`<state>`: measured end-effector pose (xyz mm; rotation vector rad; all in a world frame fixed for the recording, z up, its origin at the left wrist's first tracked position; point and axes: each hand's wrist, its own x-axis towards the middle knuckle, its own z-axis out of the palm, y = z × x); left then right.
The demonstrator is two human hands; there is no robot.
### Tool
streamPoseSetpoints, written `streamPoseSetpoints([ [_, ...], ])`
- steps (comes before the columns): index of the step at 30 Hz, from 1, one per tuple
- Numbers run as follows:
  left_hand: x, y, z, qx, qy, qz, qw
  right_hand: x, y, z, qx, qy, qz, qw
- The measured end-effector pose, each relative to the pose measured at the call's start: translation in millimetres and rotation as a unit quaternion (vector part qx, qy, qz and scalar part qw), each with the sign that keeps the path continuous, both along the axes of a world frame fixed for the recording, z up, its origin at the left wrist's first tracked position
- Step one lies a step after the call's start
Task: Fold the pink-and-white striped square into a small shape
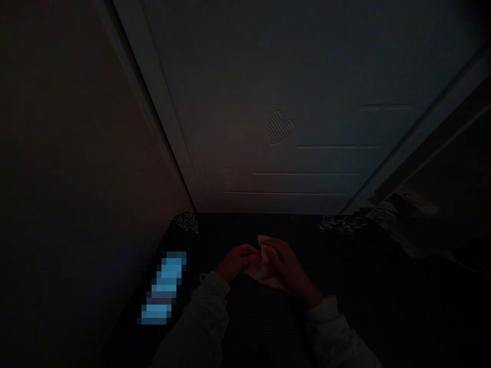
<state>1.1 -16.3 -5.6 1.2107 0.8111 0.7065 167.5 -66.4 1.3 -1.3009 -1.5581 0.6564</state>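
In the dim head view, a pinkish piece of thin, folded material (264, 272), paper or cloth, is between my hands over the dark table (264, 327). My left hand (238, 259) has its fingers bent together at the left edge of the piece. On the other side my right hand (288, 263) is closed around its upper right part, the thumb pressed on top. A corner of the piece sticks up above the right fingers. Poor light hides the fingertips and the exact fold.
A lit, blurred-out screen (163, 289) lies on the table at left. Clusters of small shiny rings (186, 222) sit at the back left corner, with similar rings (342, 223) at the back right. Behind stands a pale panel (245, 112) with embossed hearts; a wall (76, 179) borders the left.
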Motion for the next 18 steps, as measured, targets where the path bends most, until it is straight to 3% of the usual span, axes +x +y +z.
streamPoseSetpoints([
  [8, -2.1, 2.8, -7.5, -0.011, -0.022, -0.004, 1.0, -2.5, -3.8, 0.7, -0.127, 0.013, 0.048, 0.991],
  [18, -0.6, 1.6, -7.1, -0.069, -0.064, 0.021, 0.995, -8.4, -8.2, 4.7, -0.149, 0.007, 0.053, 0.987],
])
